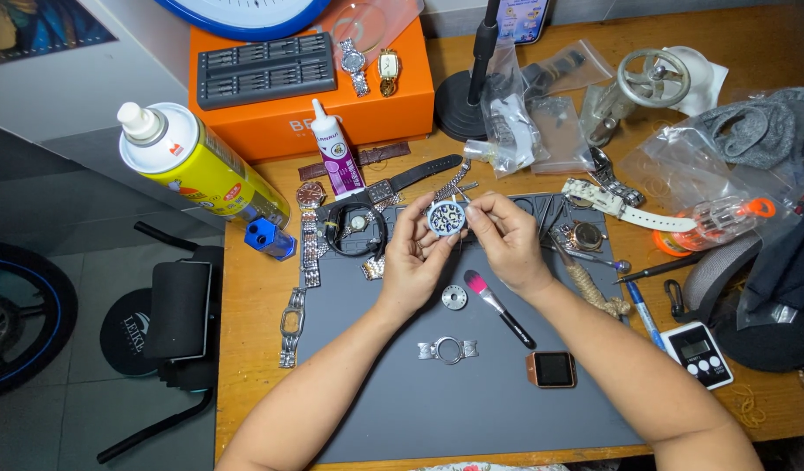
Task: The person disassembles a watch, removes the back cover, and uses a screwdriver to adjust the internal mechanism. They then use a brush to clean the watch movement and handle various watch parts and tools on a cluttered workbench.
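Observation:
Both hands meet over the far part of a grey work mat (472,410). My left hand (412,257) and my right hand (507,240) pinch a small round watch case (446,218) with a patterned blue and white face between their fingertips. On the mat just below lie a small round metal ring part (454,297), a brush with a pink tip and black handle (498,308), and a silver watch bezel with lugs (448,351). A square smartwatch body with a bronze rim (552,369) rests to the right.
An orange box (367,105) with a screwdriver bit set and two watches stands at the back. A yellow spray can (201,166), glue bottle (335,148), metal bracelets (310,249), black stand base (459,109), press tool (646,83), plastic bags, a blue pen (643,314) and small timer (700,353) surround the mat.

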